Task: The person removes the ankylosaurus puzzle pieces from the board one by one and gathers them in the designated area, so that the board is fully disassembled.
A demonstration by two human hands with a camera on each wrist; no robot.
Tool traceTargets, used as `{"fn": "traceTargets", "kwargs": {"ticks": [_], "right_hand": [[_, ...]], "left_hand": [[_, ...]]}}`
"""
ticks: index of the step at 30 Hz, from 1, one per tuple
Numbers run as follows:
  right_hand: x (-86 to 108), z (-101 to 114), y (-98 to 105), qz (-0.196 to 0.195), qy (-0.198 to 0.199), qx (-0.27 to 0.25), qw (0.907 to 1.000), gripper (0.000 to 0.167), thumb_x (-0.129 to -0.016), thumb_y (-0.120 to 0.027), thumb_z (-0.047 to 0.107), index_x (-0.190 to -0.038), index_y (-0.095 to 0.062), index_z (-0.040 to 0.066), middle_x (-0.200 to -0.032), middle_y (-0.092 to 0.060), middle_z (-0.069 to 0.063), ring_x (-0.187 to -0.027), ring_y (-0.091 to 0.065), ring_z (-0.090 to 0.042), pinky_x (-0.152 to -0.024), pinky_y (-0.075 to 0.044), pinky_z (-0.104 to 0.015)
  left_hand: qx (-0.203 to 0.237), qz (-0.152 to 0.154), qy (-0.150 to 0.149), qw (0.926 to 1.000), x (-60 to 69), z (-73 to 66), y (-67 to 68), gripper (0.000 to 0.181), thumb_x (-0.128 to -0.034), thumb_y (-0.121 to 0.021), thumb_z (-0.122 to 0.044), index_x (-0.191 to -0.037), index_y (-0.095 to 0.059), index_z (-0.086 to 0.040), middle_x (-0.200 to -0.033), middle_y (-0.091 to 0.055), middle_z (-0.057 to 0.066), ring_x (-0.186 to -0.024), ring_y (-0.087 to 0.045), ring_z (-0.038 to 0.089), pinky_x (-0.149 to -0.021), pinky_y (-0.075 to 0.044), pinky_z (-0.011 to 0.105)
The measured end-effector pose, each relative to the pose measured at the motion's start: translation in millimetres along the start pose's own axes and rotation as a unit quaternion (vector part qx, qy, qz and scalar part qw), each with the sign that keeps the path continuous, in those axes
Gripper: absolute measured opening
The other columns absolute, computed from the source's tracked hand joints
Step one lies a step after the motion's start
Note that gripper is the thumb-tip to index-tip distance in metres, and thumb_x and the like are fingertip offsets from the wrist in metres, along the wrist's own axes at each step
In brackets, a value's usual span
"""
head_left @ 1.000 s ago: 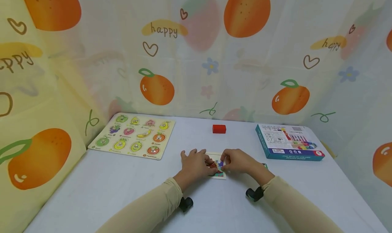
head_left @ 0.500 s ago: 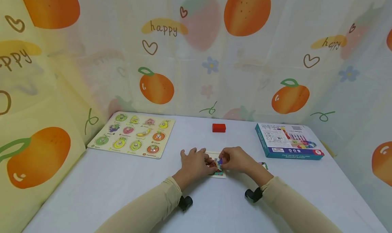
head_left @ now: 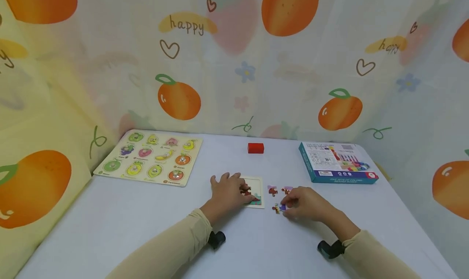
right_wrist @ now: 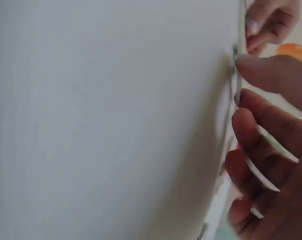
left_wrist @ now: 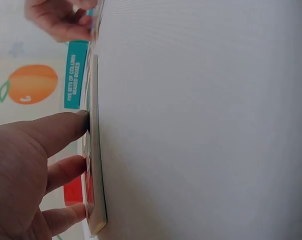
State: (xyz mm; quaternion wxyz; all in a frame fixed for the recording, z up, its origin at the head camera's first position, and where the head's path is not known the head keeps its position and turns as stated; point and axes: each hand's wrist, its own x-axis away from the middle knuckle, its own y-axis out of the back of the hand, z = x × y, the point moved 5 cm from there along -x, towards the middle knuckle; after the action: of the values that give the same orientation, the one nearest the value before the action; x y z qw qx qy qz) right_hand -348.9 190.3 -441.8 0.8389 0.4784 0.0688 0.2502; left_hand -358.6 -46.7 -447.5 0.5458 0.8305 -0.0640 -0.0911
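A small picture puzzle board [head_left: 262, 194] with a pale frame lies in the middle of the table. My left hand [head_left: 228, 194] rests on its left part with spread fingers; in the left wrist view the fingertips [left_wrist: 81, 120] touch its top. To the right of the board, my right hand [head_left: 311, 205] pinches a colourful jigsaw piece [head_left: 277, 208] between thumb and finger, low at the table. Just behind it lie a brown-and-purple jigsaw piece [head_left: 272, 190] and a similar piece [head_left: 286, 190], partly behind the right hand's fingers.
A fruit peg board [head_left: 194, 161] lies at the back left. A red block [head_left: 255, 148] stands behind the puzzle board. At the back right is a flat teal box [head_left: 340, 180]. A printed fruit curtain [head_left: 220, 75] closes off the back.
My right hand has moved from the puzzle board to the right, with the jigsaw piece in its fingers. Part of the board's picture is now bare. The left hand stays on the board.
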Motion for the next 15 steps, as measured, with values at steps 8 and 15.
{"fn": "traceTargets", "kwargs": {"ticks": [8,15], "right_hand": [[-1.7,8,-2,-0.002,0.023,0.039,0.9990,0.027,-0.079,-0.082,0.035,-0.105,-0.077,0.028,-0.071,-0.055,0.012,-0.075,-0.051,-0.012,-0.062,-0.045,-0.028],[-18.4,35,5,-0.003,0.025,0.016,0.9996,0.029,-0.082,-0.080,0.031,-0.108,-0.076,0.020,-0.067,-0.055,0.007,-0.067,-0.052,-0.012,-0.055,-0.042,-0.026]], "left_hand": [[0.014,0.004,0.001,0.9999,-0.9,1.6,0.0,0.032,-0.0743,-0.080,-0.055,-0.080,-0.064,-0.028,-0.126,-0.061,0.000,-0.125,-0.045,0.036,-0.103,-0.015,0.069],[0.022,0.014,-0.033,0.9991,-0.5,7.5,3.1,0.028,-0.0803,-0.075,-0.055,-0.090,-0.067,-0.030,-0.136,-0.057,0.002,-0.128,-0.043,0.034,-0.105,-0.009,0.068]]}}
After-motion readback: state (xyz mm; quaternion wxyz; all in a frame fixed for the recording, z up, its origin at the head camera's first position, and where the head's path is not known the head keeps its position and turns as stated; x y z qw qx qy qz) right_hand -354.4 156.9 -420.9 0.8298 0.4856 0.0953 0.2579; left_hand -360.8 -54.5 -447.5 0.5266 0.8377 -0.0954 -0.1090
